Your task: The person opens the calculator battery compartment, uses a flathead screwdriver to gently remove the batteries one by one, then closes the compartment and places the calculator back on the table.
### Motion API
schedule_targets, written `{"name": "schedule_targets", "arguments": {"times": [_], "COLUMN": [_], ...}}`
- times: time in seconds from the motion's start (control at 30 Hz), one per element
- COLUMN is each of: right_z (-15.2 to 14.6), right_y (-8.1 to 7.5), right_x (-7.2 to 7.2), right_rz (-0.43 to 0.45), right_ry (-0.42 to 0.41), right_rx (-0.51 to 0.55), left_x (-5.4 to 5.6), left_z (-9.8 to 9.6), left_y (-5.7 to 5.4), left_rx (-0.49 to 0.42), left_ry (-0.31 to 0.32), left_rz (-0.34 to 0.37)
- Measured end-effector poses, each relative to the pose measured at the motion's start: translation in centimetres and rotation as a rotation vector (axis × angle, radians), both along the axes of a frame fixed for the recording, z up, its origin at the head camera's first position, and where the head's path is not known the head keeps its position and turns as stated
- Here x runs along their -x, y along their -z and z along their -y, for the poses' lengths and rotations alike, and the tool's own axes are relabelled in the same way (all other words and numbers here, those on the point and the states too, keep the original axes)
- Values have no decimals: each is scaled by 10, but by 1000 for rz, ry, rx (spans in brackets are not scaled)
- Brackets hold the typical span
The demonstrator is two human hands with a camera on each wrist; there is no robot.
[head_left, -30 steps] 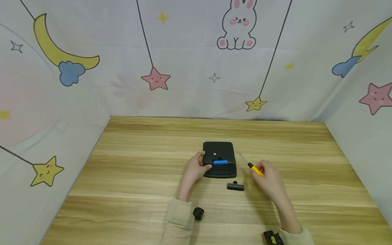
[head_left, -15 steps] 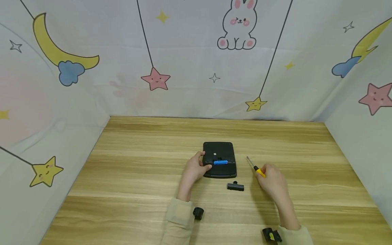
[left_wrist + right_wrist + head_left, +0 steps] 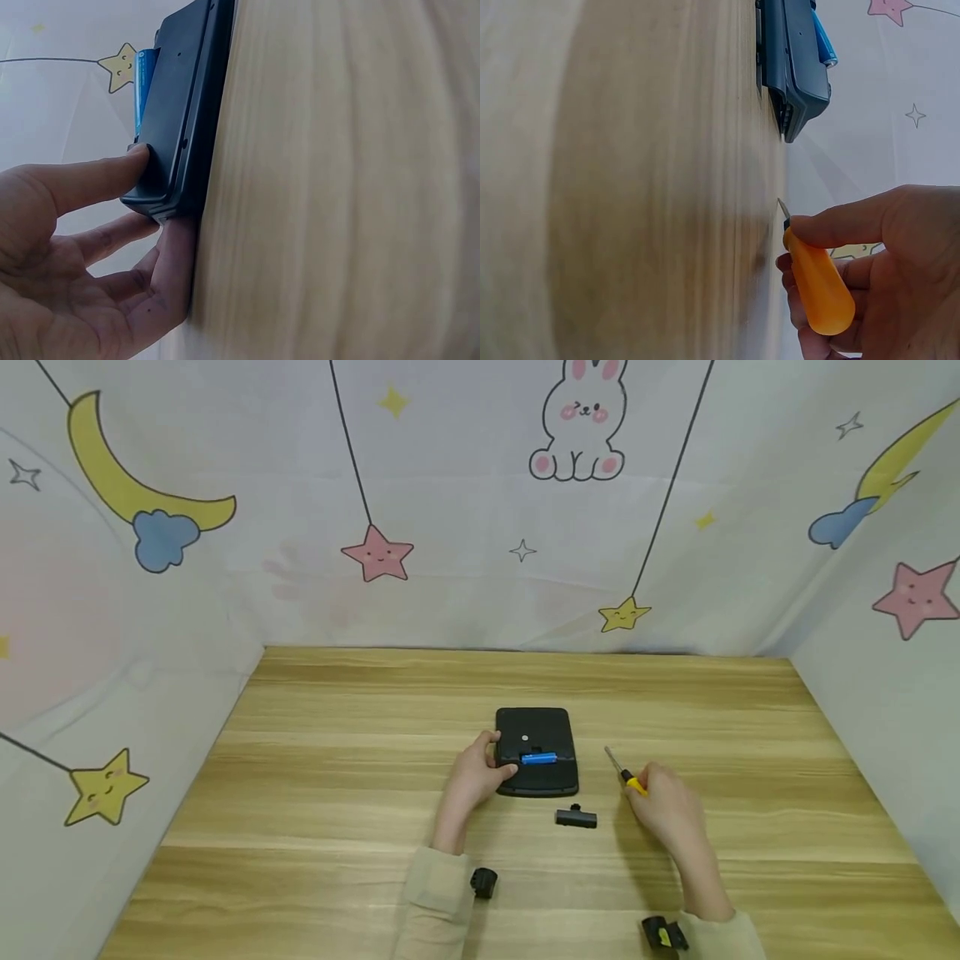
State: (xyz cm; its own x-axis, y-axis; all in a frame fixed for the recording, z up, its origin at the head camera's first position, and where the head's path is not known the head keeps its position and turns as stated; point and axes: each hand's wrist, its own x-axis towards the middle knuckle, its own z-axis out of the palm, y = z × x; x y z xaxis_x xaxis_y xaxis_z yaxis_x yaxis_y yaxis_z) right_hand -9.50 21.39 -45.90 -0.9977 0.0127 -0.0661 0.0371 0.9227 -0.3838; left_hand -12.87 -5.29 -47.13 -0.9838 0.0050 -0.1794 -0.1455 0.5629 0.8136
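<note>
A black calculator (image 3: 536, 723) lies face down on the table, its battery slot showing a blue battery (image 3: 539, 759). My left hand (image 3: 474, 771) grips its left edge, thumb on the back and fingers at the side, as the left wrist view shows too. To the right, my right hand (image 3: 667, 802) holds a screwdriver (image 3: 821, 289) by its yellow-orange handle, thumb laid along it. The thin metal shaft points away to the upper left, its tip apart from the calculator. A small dark battery cover (image 3: 576, 819) with a tab lies just in front of the calculator.
The wood-grain table (image 3: 337, 793) is bounded at the back and sides by a white cloth (image 3: 450, 485) printed with stars, moons and a rabbit. Black wrist cameras are strapped near both sleeves.
My right hand has drawn the screwdriver back to the right, away from the calculator, and then stays nearly still. The left hand keeps its grip on the calculator.
</note>
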Motion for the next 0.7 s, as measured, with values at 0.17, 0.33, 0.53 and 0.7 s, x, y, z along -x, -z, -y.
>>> {"name": "schedule_targets", "arguments": {"times": [0.17, 0.33, 0.53, 0.7], "right_z": [0, 0, 0, 0], "right_y": [0, -2, -3, -2], "right_x": [-1, -1, -1, -1], "right_rz": [30, 51, 86, 96], "right_ry": [4, 4, -3, -6], "right_rx": [0, 12, 9, 2], "left_x": [0, -1, 0, 0], "left_z": [-1, -2, -1, 0], "left_y": [-1, -4, -4, -1], "left_rx": [-3, -13, -9, -18], "left_ry": [7, 8, 3, 1], "left_rz": [9, 6, 1, 5]}}
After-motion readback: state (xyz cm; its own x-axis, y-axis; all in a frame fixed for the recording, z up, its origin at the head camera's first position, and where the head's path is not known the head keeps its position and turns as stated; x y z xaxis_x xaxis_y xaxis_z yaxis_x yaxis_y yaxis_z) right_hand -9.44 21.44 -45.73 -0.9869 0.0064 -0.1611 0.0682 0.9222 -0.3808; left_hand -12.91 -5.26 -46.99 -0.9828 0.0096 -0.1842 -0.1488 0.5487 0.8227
